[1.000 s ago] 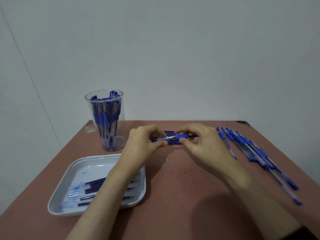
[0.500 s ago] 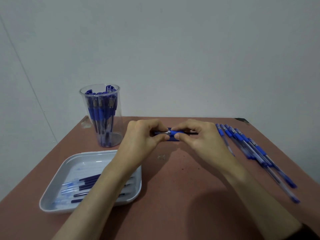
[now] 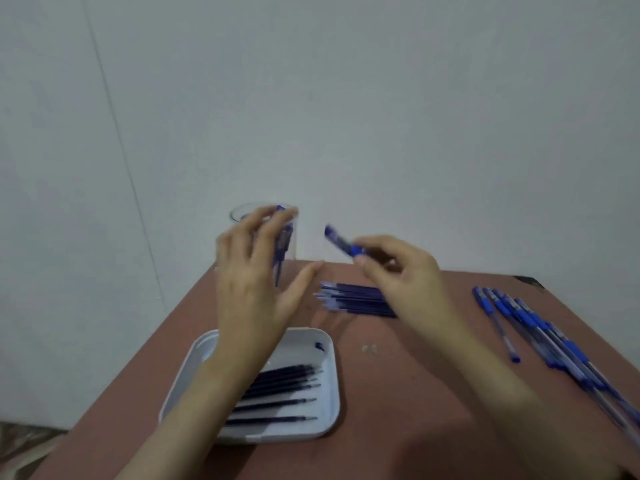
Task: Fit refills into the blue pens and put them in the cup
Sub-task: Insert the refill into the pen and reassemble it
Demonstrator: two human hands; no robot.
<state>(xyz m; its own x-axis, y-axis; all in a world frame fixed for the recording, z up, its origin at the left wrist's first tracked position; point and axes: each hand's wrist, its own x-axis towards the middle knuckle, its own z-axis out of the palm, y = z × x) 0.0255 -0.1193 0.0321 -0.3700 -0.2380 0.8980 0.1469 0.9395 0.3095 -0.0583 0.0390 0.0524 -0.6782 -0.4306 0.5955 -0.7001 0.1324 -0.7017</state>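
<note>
A tray [image 3: 327, 403] is holding dark refills [image 3: 280, 386]. Loose pens [image 3: 540, 329] are lying by the table's [image 3: 398, 393] right edge. More refills [image 3: 360, 299] are lying mid-table. The right hand [image 3: 405, 275] is pinching a pen [image 3: 337, 239] in the air. The left hand [image 3: 252, 289] is hanging open, empty, before the cup [image 3: 293, 242] holding pens [image 3: 281, 252].

Cup [image 3: 290, 245] behind tray [image 3: 304, 348], pens [image 3: 530, 320] far right
</note>
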